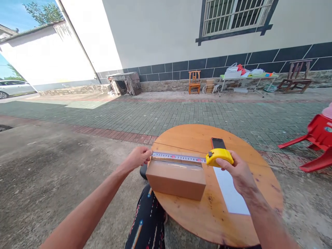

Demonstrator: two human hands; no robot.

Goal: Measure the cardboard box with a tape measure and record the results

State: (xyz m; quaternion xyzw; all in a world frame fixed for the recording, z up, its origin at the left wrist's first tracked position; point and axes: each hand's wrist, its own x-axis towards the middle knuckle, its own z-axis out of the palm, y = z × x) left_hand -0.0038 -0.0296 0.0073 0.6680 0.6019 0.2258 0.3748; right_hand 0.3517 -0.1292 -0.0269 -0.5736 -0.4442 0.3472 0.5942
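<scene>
Though box [176, 186] nr edge [169, 211], tbl [192, 136] roomy

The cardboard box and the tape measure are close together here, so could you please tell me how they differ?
Color: the cardboard box is brown, while the tape measure has a yellow case.
Size: the box is much bigger than the tape measure's case.
Support: the box rests on the round wooden table, whereas the tape measure's case is in the right hand.
Shared: both are in front of the person.
</scene>
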